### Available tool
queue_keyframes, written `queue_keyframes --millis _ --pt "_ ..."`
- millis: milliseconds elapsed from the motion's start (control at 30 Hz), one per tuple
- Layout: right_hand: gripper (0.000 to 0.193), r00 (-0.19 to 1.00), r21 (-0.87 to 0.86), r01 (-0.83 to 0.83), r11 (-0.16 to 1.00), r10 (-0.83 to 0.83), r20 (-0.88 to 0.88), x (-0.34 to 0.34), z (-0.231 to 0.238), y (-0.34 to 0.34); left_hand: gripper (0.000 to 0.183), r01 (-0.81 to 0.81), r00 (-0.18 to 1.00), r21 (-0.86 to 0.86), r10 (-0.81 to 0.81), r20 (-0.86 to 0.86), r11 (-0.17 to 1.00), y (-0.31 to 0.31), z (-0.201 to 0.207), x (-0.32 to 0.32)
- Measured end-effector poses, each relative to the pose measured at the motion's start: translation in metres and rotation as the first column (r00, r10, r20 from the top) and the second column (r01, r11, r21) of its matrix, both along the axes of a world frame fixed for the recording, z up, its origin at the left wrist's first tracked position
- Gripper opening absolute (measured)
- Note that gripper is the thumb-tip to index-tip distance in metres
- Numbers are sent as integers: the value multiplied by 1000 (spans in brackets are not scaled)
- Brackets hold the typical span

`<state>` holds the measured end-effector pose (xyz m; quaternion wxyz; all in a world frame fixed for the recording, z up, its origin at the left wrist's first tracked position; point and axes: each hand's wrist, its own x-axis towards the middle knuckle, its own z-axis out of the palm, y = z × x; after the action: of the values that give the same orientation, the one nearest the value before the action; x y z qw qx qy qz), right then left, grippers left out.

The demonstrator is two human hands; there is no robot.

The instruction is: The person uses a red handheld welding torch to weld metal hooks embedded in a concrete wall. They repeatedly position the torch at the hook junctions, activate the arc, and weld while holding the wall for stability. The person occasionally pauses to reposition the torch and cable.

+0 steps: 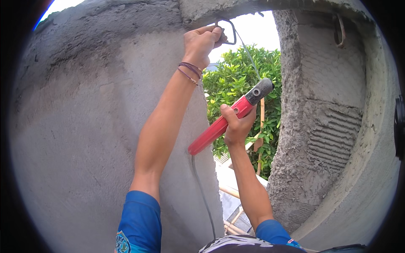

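Raised to the top of a wall opening, my left hand [200, 45] pinches a dark bent metal bar [233, 33] shaped like an angular loop. The bar sits against the underside of the concrete lintel. Lower and to the right, my right hand [238, 126] is wrapped round a red welding electrode holder [209, 137] with a dark grey head. From that head a thin grey welding electrode [249, 55] slants up and left toward the bar. I cannot tell whether its tip touches the metal. A grey cable [200, 181] hangs from the holder's lower end.
Rough plastered concrete wall [84, 139] fills the left. Right of the opening stands a jagged-edged concrete wall [312, 84], with another bent steel hook [341, 33] jutting out near its top. A leafy green shrub [228, 76] and bamboo poles [232, 192] show through the opening.
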<state>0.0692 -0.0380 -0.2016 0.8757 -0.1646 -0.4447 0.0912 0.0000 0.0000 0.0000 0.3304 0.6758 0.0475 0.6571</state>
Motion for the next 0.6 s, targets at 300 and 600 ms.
queue_keyframes --millis 300,600 --pt "46 996 77 -49 996 55 -76 -4 3 -4 30 29 999 30 -30 22 999 1 14 0" --pt "44 998 41 -43 998 45 -42 7 0 -20 26 20 999 24 -21 32 1000 4 15 0"
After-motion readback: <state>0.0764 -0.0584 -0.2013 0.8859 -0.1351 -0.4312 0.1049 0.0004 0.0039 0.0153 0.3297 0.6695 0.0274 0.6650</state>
